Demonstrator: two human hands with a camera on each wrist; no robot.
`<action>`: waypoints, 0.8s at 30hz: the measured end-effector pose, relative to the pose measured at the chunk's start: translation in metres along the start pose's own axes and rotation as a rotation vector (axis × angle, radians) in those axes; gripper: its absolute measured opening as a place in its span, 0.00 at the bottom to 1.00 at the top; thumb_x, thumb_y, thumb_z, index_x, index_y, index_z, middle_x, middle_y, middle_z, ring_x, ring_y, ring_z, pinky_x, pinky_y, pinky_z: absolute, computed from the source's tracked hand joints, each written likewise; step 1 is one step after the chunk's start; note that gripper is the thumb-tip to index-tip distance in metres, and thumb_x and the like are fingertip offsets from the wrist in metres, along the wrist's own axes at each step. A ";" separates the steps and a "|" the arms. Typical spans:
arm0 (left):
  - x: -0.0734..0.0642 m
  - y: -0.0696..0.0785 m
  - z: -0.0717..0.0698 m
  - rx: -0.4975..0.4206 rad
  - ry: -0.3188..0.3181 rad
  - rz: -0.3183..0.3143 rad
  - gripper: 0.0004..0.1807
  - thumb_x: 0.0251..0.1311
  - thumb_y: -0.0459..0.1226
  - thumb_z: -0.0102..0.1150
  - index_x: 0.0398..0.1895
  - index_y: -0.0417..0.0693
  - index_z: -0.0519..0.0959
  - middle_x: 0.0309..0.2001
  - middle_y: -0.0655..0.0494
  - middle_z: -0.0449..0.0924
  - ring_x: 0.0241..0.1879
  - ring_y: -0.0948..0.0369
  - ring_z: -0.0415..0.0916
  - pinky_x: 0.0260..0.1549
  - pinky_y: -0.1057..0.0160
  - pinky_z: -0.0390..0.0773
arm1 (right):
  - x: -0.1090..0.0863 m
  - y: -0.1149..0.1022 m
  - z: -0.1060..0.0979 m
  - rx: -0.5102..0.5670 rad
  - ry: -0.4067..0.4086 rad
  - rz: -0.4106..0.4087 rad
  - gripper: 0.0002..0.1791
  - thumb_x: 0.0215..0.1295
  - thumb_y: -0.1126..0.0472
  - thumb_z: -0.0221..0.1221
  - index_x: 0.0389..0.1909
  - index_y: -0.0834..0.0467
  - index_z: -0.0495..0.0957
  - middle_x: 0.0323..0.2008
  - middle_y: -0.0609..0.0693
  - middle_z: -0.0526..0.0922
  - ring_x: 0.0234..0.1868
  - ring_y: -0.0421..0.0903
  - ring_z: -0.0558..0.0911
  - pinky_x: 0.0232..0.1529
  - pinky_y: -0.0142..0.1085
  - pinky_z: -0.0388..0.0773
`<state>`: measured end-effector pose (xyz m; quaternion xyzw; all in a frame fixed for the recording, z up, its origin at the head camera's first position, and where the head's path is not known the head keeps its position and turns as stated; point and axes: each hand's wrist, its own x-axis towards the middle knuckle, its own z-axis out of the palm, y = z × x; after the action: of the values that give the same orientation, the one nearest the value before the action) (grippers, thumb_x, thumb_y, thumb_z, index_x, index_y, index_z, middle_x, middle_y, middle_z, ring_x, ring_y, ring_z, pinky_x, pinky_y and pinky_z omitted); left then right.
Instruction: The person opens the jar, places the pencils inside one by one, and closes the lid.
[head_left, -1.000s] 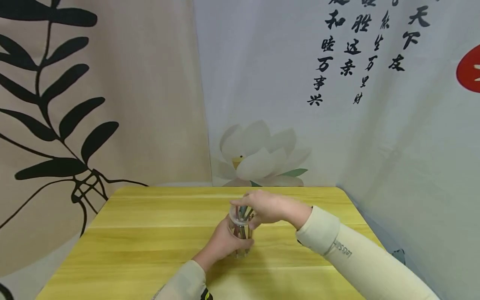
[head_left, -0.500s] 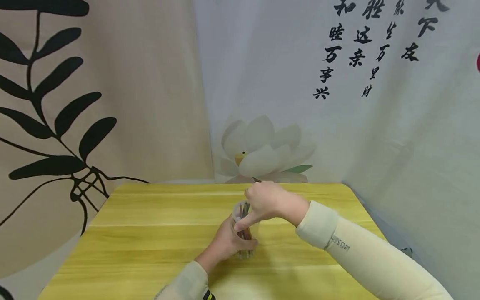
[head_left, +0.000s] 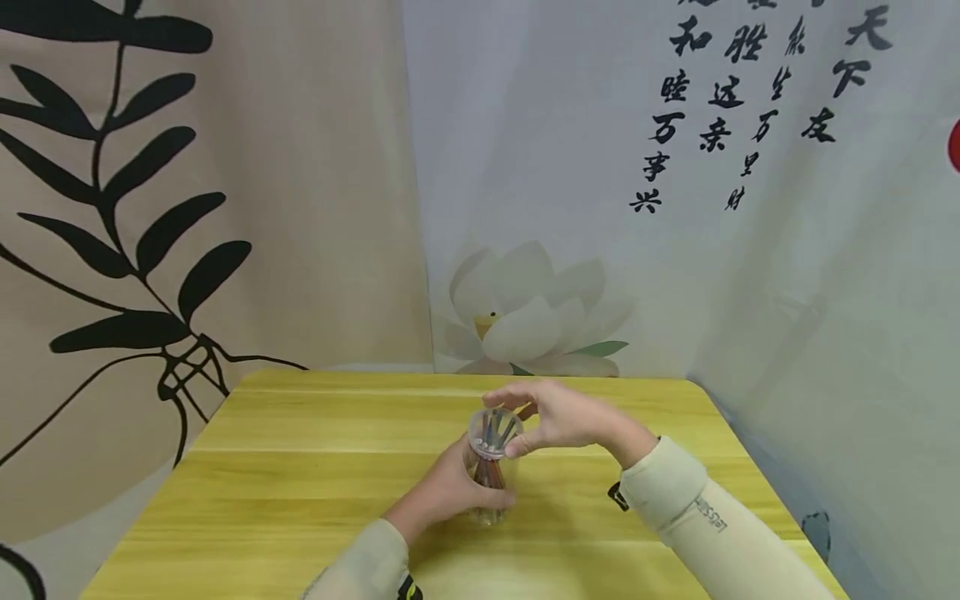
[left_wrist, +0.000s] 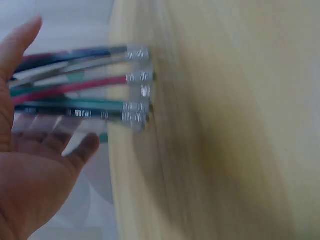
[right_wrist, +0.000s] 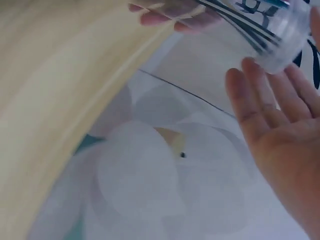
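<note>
A clear, wide-rimmed cup (head_left: 491, 452) stands upright above the wooden table, holding several pencils (head_left: 489, 475). My left hand (head_left: 450, 490) grips its side, thumb across the near face. In the left wrist view the pencils (left_wrist: 95, 85) have dark, teal and pink barrels, their metal-banded ends toward the table. My right hand (head_left: 573, 417) is at the rim with thumb and fingers spread apart, nothing seen between them. The right wrist view has the cup's rim (right_wrist: 286, 42) by the extended fingertips of my right hand (right_wrist: 285, 130). Whether they touch it, I cannot tell.
The yellow wood-grain table (head_left: 315, 475) extends around both hands. Behind it hangs a pale cloth backdrop (head_left: 525, 167) with a printed lotus, black writing and dark leaves. A dark curved object (head_left: 22, 569) shows at the lower left edge.
Half a second ago a thin dark tip poked above my right hand, over the cup. Now that hand has shifted right with fingers spread, uncovering the rim. My left hand keeps its grip.
</note>
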<state>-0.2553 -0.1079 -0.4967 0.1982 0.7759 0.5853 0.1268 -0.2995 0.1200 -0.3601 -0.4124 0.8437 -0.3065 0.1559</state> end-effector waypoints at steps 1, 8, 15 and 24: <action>-0.002 -0.002 -0.003 0.007 -0.011 -0.007 0.57 0.53 0.46 0.85 0.83 0.70 0.59 0.76 0.61 0.74 0.75 0.47 0.70 0.73 0.29 0.67 | 0.000 0.005 0.002 0.028 0.002 -0.020 0.42 0.63 0.50 0.77 0.76 0.53 0.72 0.74 0.49 0.77 0.69 0.49 0.81 0.69 0.46 0.80; -0.012 -0.013 -0.007 0.123 -0.001 -0.048 0.46 0.54 0.45 0.84 0.76 0.64 0.71 0.61 0.62 0.85 0.62 0.54 0.81 0.66 0.41 0.80 | -0.001 0.019 0.010 0.137 0.023 -0.083 0.51 0.61 0.54 0.78 0.82 0.50 0.64 0.75 0.48 0.77 0.73 0.50 0.78 0.67 0.47 0.80; -0.015 -0.022 -0.001 0.069 0.018 -0.052 0.44 0.55 0.44 0.83 0.75 0.64 0.73 0.58 0.63 0.87 0.57 0.61 0.82 0.63 0.50 0.82 | -0.004 0.019 0.022 0.193 0.103 -0.056 0.50 0.60 0.53 0.79 0.80 0.49 0.65 0.70 0.47 0.82 0.71 0.51 0.78 0.72 0.58 0.74; -0.011 -0.021 -0.001 0.107 0.045 -0.060 0.42 0.53 0.45 0.85 0.72 0.60 0.75 0.54 0.64 0.88 0.53 0.62 0.83 0.56 0.57 0.84 | -0.011 0.011 0.051 0.156 0.385 0.063 0.48 0.55 0.44 0.81 0.74 0.46 0.69 0.64 0.44 0.85 0.66 0.49 0.80 0.66 0.50 0.77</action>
<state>-0.2493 -0.1191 -0.5173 0.1682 0.8144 0.5432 0.1160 -0.2732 0.1136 -0.4060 -0.3065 0.8440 -0.4388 0.0328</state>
